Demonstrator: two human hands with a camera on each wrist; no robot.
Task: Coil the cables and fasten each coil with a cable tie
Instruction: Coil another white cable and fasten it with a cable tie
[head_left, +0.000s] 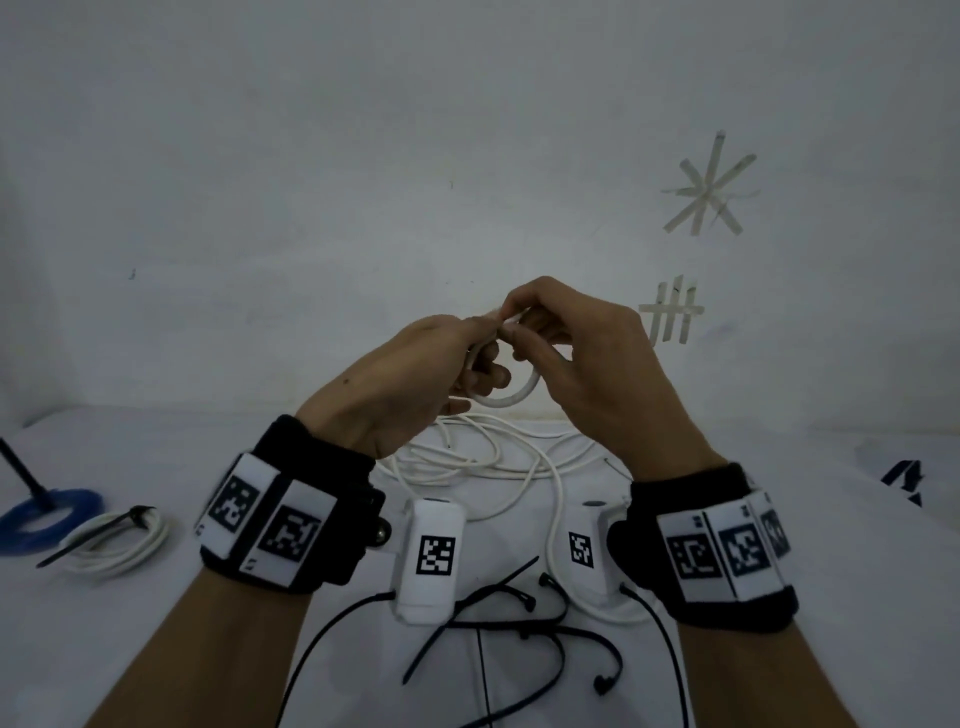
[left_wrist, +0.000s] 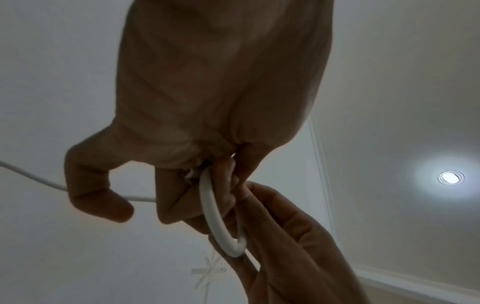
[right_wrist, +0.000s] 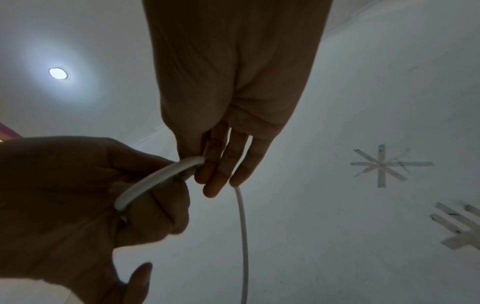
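Note:
Both hands are raised above the table and hold a small loop of white cable (head_left: 511, 397). My left hand (head_left: 441, 364) grips one side of the loop (left_wrist: 218, 222), fingers curled round it. My right hand (head_left: 550, 332) pinches the loop's other side (right_wrist: 155, 181) between thumb and fingers. The remaining white cable (head_left: 493, 457) lies in loose tangles on the table beneath the hands, and a strand (right_wrist: 242, 236) hangs down from my right fingers. Several black cable ties (head_left: 519, 623) lie scattered near the front between my forearms.
At the left lie a blue coil (head_left: 47, 514) with a black tie and a white coil (head_left: 119, 540) with a black tie. Tape marks (head_left: 706, 187) stick to the white wall behind. A dark mark (head_left: 904, 480) sits at the table's right.

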